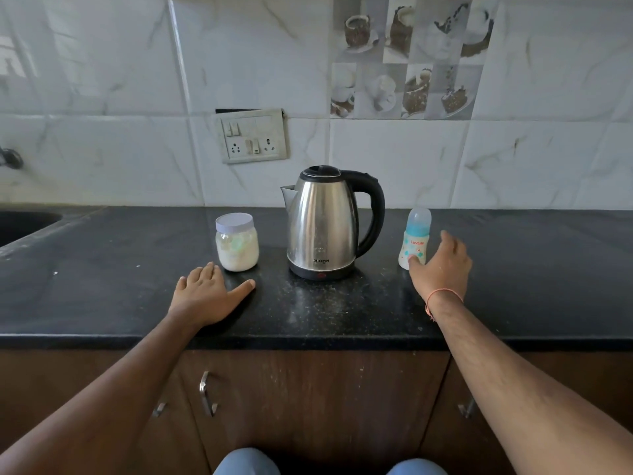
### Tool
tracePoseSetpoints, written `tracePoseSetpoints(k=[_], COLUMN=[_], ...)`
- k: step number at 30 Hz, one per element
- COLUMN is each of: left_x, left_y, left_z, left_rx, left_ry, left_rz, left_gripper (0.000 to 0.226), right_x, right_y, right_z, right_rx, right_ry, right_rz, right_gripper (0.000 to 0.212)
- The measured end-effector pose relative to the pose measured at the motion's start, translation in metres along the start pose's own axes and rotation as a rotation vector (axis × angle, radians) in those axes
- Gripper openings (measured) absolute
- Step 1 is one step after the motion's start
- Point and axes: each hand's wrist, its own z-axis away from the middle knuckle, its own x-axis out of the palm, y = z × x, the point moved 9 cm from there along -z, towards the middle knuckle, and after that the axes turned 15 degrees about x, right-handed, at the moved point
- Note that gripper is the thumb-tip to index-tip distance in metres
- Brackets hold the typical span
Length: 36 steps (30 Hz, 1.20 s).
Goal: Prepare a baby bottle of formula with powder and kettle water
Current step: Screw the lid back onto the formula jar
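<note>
Baby bottle (415, 238) stands upright on the black speckled counter (102, 286), right of the steel kettle (322, 224), clear cap on top. My right hand (443, 265) is spread around it, thumb touching, not gripping. Left hand (209, 296) lies flat near the lidded plastic jar (236, 243) of white powder.

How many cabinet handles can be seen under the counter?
3: one handle below the left hand, one further left beside that forearm, one partly hidden behind the right forearm. Others may be hidden.

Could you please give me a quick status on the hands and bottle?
Left hand flat on counter. Right hand open at capped bottle. Nothing blocking.
</note>
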Motion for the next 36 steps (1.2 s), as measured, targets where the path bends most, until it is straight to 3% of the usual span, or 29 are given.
tracePoseSetpoints(k=[3,5,10,15,21,36], left_x=[-0.001,-0.004,-0.016,-0.015,-0.003,0.015], left_y=[0.014,0.029,0.071,0.114,0.159,0.162], left_z=[0.010,0.017,0.032,0.032,0.022,0.015], left_rx=[0.005,0.016,0.066,0.293,0.501,0.565], left_ry=[0.020,0.070,0.237,0.250,0.253,0.219], left_rz=[0.023,0.044,0.074,0.187,0.170,0.185], left_gripper=[0.116,0.107,0.073,0.076,0.073,0.067], right_x=[-0.012,-0.010,0.025,0.057,0.081,0.094], right_y=[-0.013,-0.028,-0.066,-0.091,-0.102,-0.085], right_z=[0.017,0.036,0.093,0.142,0.169,0.163], right_rx=[-0.148,-0.263,-0.532,-0.730,-0.739,-0.593], right_ry=[0.156,0.169,-0.017,-0.129,-0.184,-0.302], right_rz=[0.042,0.091,0.194,0.307,0.325,0.376], right_gripper=[0.079,0.073,0.064,0.071,0.077,0.079])
